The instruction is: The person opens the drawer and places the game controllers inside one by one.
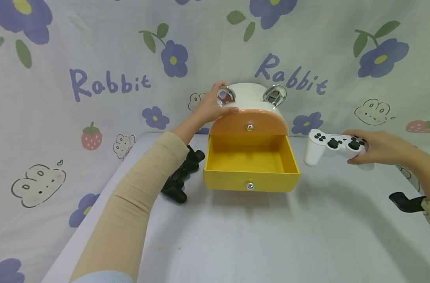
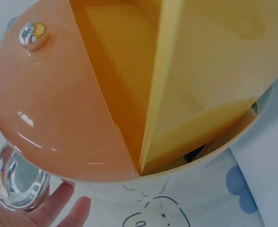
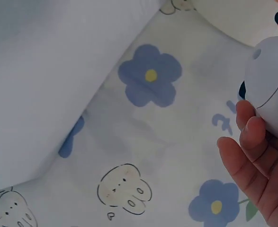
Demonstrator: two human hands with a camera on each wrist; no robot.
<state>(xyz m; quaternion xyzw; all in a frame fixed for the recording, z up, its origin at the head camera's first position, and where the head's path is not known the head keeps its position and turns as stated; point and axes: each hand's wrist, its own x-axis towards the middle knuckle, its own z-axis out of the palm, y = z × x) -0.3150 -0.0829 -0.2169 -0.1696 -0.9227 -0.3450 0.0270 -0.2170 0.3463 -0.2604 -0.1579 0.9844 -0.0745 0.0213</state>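
Gripping a white plastic game controller with black sticks and buttons (image 1: 343,143), the right hand (image 1: 381,147) has its fingers and thumb about one end, the other handle pointing left. Controller located to the right of a glossy white dome-topped cabinet (image 1: 250,95), apart from it and raised above the white tabletop (image 1: 257,236). Right wrist view: only a smooth, rounded white part of the controller shows, at the right edge, with fingertips against it. Left hand (image 1: 212,107) holds the cabinet's upper left corner, thumb laid along the upper edge of the orange, arch-shaped drawer front with a chrome knob (image 1: 230,125), remaining fingers behind the left round chrome ear (image 1: 226,95). Left wrist view agrees: fingers reach past the ear, near the shell. Below the orange front, a yellow rectangular drawer with a chrome knob (image 1: 229,181) projects well forward, its inside visible from above. A black plastic game controller (image 1: 177,179) lies on the tabletop left of the cabinet, partly hidden by the beige left sleeve (image 1: 126,212). Backdrop: pale cloth printed with purple flowers, strawberries, rabbit faces and the word "Rabbit" (image 1: 110,84).
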